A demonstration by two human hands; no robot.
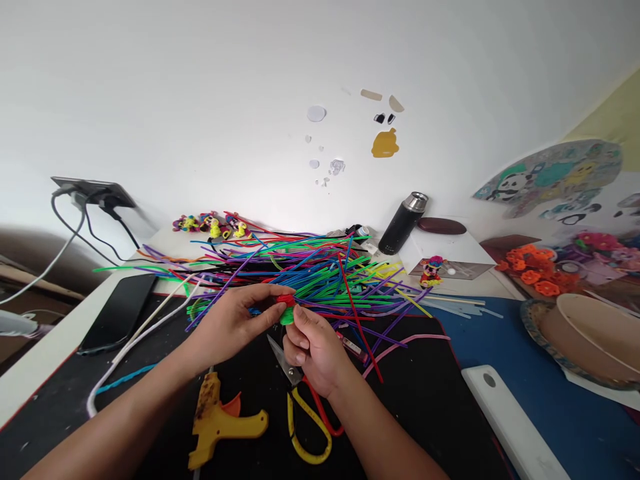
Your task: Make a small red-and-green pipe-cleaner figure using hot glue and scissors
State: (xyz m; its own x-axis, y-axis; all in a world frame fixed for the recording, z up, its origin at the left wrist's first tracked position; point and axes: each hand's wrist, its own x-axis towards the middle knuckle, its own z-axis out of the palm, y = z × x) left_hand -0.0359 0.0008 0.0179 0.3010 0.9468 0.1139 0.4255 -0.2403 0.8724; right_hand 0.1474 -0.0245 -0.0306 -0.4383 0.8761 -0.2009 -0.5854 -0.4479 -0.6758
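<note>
Between my two hands is a small red and green pipe-cleaner piece [287, 313], red at the top and green below. My left hand [235, 320] pinches its red side between thumb and fingers. On the green side, my right hand [315, 343] grips it with thumb and curled fingers. Scissors [309, 427] with one yellow and one red handle lie on the black mat below my right hand, their blades partly hidden. Left of them lies a yellow hot glue gun [225, 423]. Just beyond my hands spreads a heap of colourful pipe cleaners [320, 273].
A black phone [120, 313] lies at the left near a power strip [95, 192] with cables. Several small pipe-cleaner figures [213, 225] sit at the back. A black thermos [403, 223], a white box [450, 250] and a round bowl [595, 333] stand to the right.
</note>
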